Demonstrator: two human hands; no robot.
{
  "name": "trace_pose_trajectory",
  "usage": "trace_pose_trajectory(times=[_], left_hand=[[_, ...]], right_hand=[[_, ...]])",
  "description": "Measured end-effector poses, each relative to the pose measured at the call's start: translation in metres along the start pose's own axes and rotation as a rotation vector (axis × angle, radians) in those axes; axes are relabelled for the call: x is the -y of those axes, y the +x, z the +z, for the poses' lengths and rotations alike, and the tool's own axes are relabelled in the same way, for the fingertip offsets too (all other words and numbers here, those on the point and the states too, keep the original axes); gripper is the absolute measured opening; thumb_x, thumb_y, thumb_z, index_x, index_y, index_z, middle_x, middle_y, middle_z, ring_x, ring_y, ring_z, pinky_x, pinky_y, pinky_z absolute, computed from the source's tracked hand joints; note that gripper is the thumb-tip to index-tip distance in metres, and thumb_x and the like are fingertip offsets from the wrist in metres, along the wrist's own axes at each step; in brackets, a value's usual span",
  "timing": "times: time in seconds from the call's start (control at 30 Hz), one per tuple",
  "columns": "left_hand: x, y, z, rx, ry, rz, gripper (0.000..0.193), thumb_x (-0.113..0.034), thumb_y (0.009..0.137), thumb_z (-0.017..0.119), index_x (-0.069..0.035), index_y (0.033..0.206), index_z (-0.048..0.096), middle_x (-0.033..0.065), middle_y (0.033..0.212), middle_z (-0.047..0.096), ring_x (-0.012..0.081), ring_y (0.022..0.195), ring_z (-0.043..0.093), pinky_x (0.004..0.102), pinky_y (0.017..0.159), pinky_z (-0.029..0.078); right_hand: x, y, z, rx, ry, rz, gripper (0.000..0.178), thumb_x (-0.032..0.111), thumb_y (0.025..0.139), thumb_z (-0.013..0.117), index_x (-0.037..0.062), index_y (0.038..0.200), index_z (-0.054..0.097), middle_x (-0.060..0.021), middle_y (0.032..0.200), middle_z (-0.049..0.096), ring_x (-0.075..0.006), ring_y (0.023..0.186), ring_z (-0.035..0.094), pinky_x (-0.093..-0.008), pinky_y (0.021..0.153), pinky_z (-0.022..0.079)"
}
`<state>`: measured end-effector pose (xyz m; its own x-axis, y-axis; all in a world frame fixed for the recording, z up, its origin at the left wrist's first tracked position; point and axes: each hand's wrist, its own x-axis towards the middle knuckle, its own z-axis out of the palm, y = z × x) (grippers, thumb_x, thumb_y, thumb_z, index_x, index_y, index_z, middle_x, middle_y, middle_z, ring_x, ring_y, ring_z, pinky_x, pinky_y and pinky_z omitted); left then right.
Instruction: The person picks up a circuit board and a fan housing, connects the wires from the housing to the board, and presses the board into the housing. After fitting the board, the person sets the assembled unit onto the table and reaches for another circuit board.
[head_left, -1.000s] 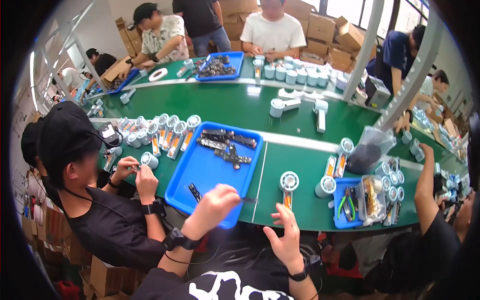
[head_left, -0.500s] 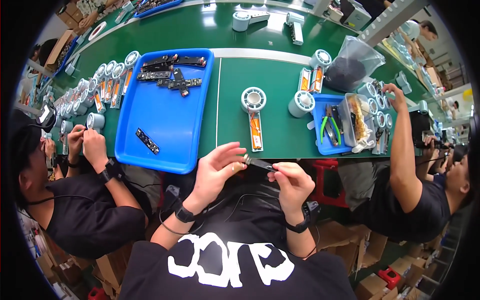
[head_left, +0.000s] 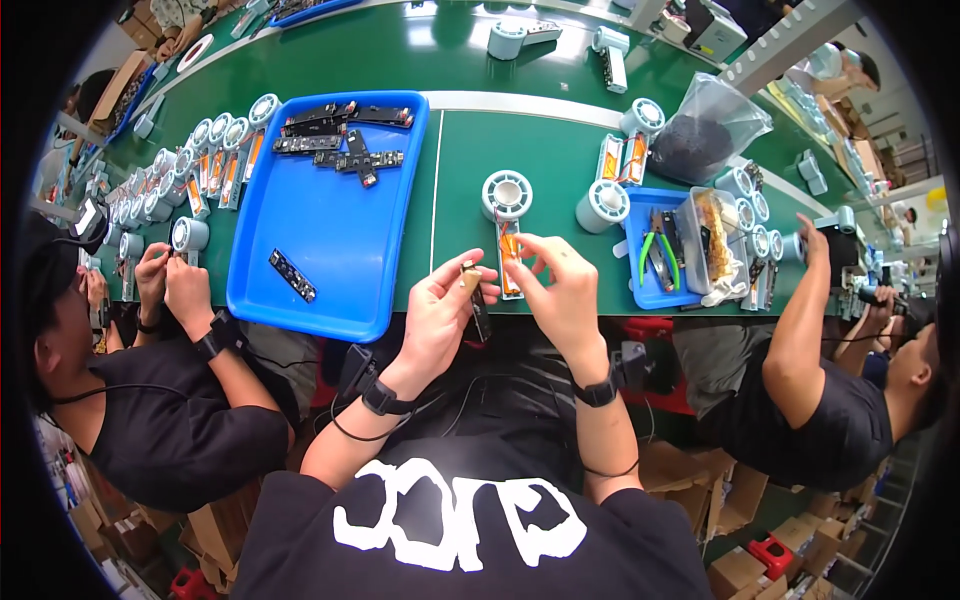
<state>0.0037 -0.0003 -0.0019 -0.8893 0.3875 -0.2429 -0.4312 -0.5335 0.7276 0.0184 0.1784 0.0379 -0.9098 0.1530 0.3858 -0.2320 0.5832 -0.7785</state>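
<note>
A dark, narrow circuit board (head_left: 481, 322) is pinched in my left hand (head_left: 436, 318), pointing downward just off the table's front edge. My right hand (head_left: 562, 295) reaches over the handle of a light-blue handheld fan (head_left: 507, 194). Its thumb and index finger are curved and apart, beside the orange battery (head_left: 510, 247) in the fan's uncovered handle. Whether the fingertips touch the battery or its wires, I cannot tell. The fan lies with its round head away from me; my right hand covers part of its handle.
A blue tray (head_left: 330, 235) with several circuit boards stands at left. At right, a smaller blue tray (head_left: 655, 296) holds green-handled pliers (head_left: 660, 255) and a clear plastic box (head_left: 718, 235). More fans (head_left: 604, 206) stand nearby. Co-workers sit on both sides.
My right hand has let go of the circuit board and moved up to the fan's handle. The board, now in my left hand alone, has turned from nearly level to pointing down.
</note>
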Motion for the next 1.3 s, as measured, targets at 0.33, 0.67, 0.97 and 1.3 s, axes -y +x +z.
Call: trace_pose_trajectory(times=[0.33, 0.67, 0.97, 1.3], left_hand=[[0.008, -0.010, 0.026, -0.054, 0.232, 0.061, 0.037, -0.011, 0.103, 0.060, 0.003, 0.137, 0.056, 0.0089, 0.106, 0.069, 0.0121, 0.085, 0.063, 0.0276, 0.075, 0.053], [0.003, 0.024, 0.025, -0.085, 0.782, 0.275, 0.042, -0.006, 0.095, 0.067, 0.000, 0.136, 0.059, 0.0029, 0.099, 0.064, 0.0076, 0.075, 0.057, 0.0254, 0.068, 0.049], [0.010, 0.031, 0.017, -0.109, 0.316, 0.345, 0.037, -0.009, 0.100, 0.064, -0.002, 0.135, 0.060, 0.0024, 0.101, 0.062, 0.0074, 0.071, 0.054, 0.0237, 0.063, 0.046], [0.029, 0.027, 0.011, -0.072, 0.215, 0.273, 0.037, -0.008, 0.100, 0.062, 0.001, 0.136, 0.059, 0.0038, 0.103, 0.064, 0.0079, 0.073, 0.055, 0.0236, 0.066, 0.046]], right_hand=[[-0.027, 0.013, 0.011, -0.065, 0.270, 0.322, 0.012, 0.008, 0.099, 0.064, -0.0032, 0.099, 0.066, -0.0048, 0.084, 0.070, -0.0082, 0.070, 0.062, -0.0237, 0.062, 0.049], [-0.027, 0.019, 0.037, -0.253, 0.760, 0.276, 0.013, 0.008, 0.101, 0.062, -0.0030, 0.095, 0.063, -0.0075, 0.085, 0.071, -0.0090, 0.068, 0.063, -0.0222, 0.061, 0.051], [-0.035, 0.021, 0.040, -0.037, 0.595, 0.204, 0.006, 0.002, 0.094, 0.070, -0.0024, 0.094, 0.068, -0.0079, 0.086, 0.073, -0.0108, 0.067, 0.068, -0.0236, 0.058, 0.053], [-0.027, 0.022, 0.023, 0.066, 0.091, -0.211, 0.012, -0.004, 0.084, 0.073, -0.0010, 0.096, 0.071, -0.0118, 0.088, 0.071, -0.0226, 0.075, 0.072, -0.0302, 0.065, 0.057]])
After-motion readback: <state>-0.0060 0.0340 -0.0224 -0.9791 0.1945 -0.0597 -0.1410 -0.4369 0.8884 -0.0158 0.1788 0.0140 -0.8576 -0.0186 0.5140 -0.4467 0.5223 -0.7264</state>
